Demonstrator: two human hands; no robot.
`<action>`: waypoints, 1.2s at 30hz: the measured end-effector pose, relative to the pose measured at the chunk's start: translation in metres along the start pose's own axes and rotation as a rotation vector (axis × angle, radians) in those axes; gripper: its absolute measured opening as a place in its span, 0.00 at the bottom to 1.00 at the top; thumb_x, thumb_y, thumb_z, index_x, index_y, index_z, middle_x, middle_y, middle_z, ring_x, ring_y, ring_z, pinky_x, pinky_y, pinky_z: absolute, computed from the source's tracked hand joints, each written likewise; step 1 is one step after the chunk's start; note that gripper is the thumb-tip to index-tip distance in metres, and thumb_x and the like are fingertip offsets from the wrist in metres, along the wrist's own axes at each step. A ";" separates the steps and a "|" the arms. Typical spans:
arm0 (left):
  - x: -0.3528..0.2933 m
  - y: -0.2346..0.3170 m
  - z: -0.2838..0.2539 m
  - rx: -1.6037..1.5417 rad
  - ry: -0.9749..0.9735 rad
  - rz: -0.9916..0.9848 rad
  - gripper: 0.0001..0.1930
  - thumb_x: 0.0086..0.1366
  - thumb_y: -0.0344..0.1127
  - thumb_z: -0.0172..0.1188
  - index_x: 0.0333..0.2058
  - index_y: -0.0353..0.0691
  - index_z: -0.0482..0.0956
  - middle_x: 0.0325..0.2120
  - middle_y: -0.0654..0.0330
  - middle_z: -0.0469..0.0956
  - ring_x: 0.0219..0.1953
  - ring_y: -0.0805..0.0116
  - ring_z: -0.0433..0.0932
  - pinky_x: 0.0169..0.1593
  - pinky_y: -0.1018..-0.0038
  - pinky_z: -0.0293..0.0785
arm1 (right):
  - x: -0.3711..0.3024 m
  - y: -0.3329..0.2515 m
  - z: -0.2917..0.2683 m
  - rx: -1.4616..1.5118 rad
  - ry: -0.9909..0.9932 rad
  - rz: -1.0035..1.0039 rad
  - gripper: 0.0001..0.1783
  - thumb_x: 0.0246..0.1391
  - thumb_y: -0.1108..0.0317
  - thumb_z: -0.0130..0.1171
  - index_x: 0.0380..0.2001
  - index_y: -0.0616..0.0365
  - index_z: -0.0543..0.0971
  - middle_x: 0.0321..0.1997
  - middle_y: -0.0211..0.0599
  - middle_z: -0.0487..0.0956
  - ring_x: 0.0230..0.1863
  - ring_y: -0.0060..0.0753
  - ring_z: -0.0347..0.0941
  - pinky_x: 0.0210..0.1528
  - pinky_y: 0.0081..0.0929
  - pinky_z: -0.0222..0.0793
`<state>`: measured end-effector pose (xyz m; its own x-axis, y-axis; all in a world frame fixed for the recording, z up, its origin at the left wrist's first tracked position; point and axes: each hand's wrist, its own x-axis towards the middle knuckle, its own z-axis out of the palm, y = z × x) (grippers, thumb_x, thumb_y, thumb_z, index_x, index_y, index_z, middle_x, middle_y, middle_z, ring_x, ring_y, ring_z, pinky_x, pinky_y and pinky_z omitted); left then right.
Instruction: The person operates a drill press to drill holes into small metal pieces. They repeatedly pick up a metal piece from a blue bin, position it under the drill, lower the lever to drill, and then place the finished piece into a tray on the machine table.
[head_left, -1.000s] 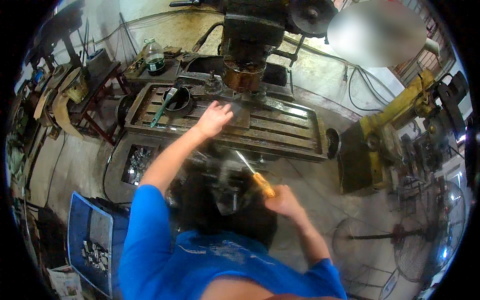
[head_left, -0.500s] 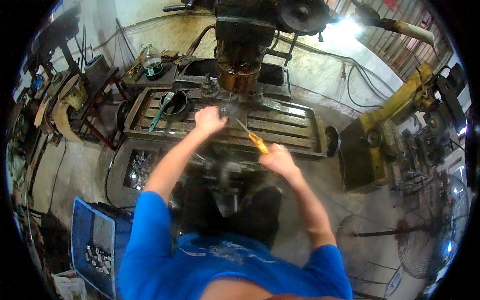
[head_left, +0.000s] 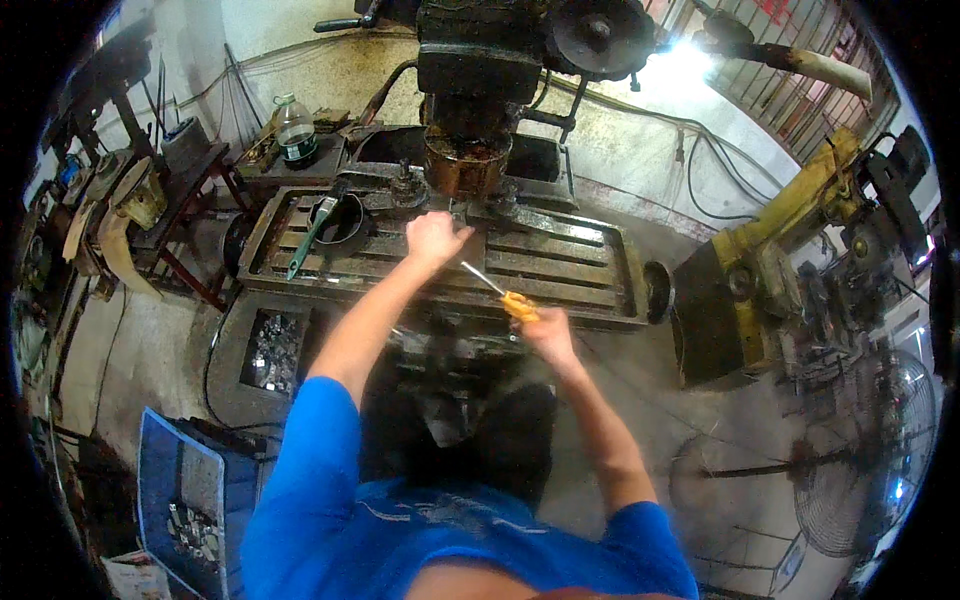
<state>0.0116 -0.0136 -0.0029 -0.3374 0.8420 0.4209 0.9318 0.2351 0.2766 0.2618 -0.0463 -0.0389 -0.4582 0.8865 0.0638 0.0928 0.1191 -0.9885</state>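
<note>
My right hand (head_left: 548,335) is closed around the yellow handle of a tool with a thin straight metal shaft (head_left: 519,306), perhaps a screwdriver or a file. Its tip points up and left, close below my left hand. My left hand (head_left: 434,238) is closed, thumb toward the right, just under the milling machine's spindle head (head_left: 466,165). Whatever it grips is hidden beneath the fingers. Both hands are over the slotted machine table (head_left: 560,265). On its left part, a green-handled brush (head_left: 311,240) lies across a dark round pan (head_left: 345,222).
A clear bottle with dark liquid (head_left: 296,132) stands behind the table's left end. Below are a tray of small metal parts (head_left: 273,352) and a blue crate (head_left: 160,465) with more pieces. At right are a yellow machine (head_left: 725,300), a handwheel (head_left: 657,291) and a fan (head_left: 860,460).
The tool's tip has shifted slightly left and down, and my right hand has lowered a little. My left hand has moved slightly right; the small round metal bit beside it is now covered.
</note>
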 end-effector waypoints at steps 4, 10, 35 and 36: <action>0.003 -0.002 0.005 -0.001 0.045 0.016 0.28 0.46 0.60 0.58 0.18 0.35 0.77 0.17 0.49 0.75 0.22 0.53 0.77 0.26 0.63 0.73 | -0.005 0.028 -0.005 -0.372 0.086 -0.044 0.13 0.33 0.69 0.52 0.24 0.64 0.79 0.15 0.41 0.74 0.18 0.17 0.67 0.24 0.19 0.64; 0.004 -0.007 -0.012 -0.044 -0.011 -0.060 0.26 0.46 0.55 0.61 0.32 0.35 0.73 0.21 0.49 0.76 0.27 0.51 0.77 0.30 0.61 0.73 | -0.024 0.001 -0.011 -0.786 0.080 0.226 0.21 0.30 0.62 0.54 0.32 0.59 0.79 0.28 0.55 0.76 0.35 0.52 0.74 0.42 0.37 0.68; 0.030 -0.032 -0.002 -0.261 -0.188 -0.111 0.27 0.41 0.52 0.67 0.30 0.32 0.73 0.29 0.48 0.76 0.35 0.51 0.75 0.38 0.62 0.71 | -0.013 -0.281 -0.142 -0.084 0.299 -1.197 0.24 0.37 0.50 0.56 0.21 0.62 0.66 0.27 0.43 0.68 0.42 0.50 0.66 0.55 0.60 0.50; 0.030 -0.034 0.000 -0.262 -0.197 -0.114 0.27 0.41 0.52 0.67 0.29 0.32 0.73 0.28 0.48 0.76 0.34 0.51 0.75 0.37 0.62 0.71 | -0.015 -0.275 -0.139 -0.110 0.318 -1.186 0.24 0.37 0.50 0.56 0.20 0.62 0.66 0.27 0.43 0.68 0.42 0.51 0.67 0.55 0.61 0.50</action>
<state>-0.0302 0.0035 0.0007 -0.3814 0.9010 0.2066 0.8149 0.2223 0.5352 0.3662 -0.0299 0.2507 -0.0756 0.2720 0.9593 -0.1532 0.9475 -0.2807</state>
